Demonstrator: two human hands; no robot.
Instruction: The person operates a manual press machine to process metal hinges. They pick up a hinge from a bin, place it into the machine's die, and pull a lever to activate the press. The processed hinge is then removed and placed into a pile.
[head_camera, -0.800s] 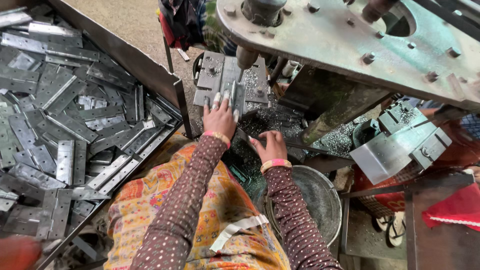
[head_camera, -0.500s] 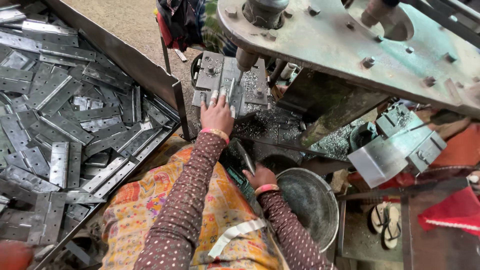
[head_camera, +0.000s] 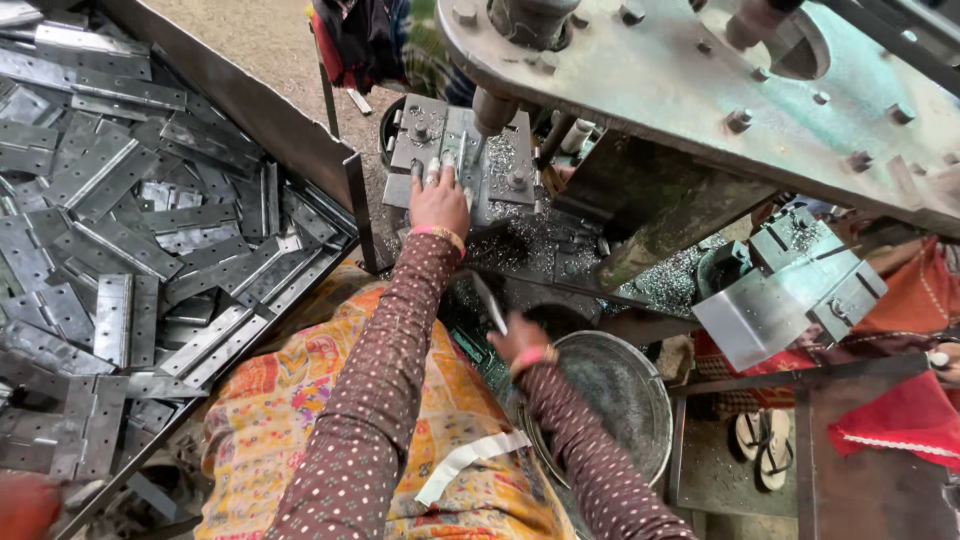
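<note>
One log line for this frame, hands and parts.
left hand: fingers on metal strip at press die | right hand: holds metal strip above bowl | tray: strips piled

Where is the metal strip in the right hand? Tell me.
In the head view, the strip is at centre, sticking up from the right hand, just left of the round metal pan and below the left hand.

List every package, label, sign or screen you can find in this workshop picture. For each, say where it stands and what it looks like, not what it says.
None can be made out: no package, label, sign or screen.
Nearest to a label: a plain white strip lying on the orange patterned cloth over the person's lap, no print visible.
</note>
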